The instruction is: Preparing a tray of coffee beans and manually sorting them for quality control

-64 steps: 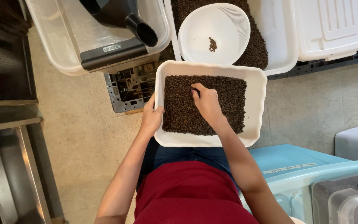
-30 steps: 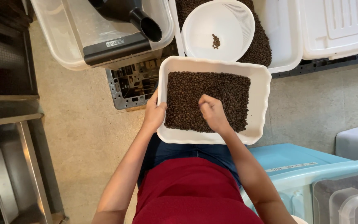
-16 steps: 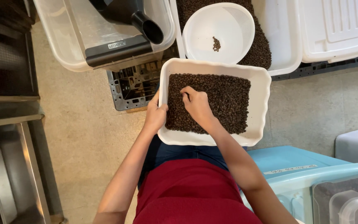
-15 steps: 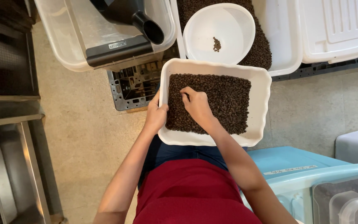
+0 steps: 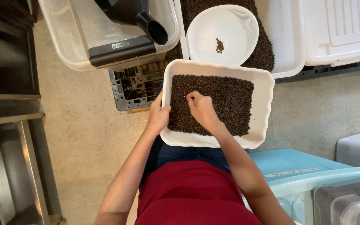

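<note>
Head view | left hand (image 5: 158, 116) grips white tray (image 5: 265, 104) edge, on lap | right hand (image 5: 202, 109) pinches among coffee beans (image 5: 226, 100) | few picked beans in round strainer (image 5: 238, 46); most left unsorted

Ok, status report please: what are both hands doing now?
Left hand grips white tray at its left rim. Right hand on coffee beans, fingertips pinched. White bowl beyond tray, few beans inside.

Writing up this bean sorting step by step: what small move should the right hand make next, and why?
Probably lift the pinched bean clear: the right hand has fingertips together on the dark coffee beans, while the left hand steadies the white rectangular tray.
</note>
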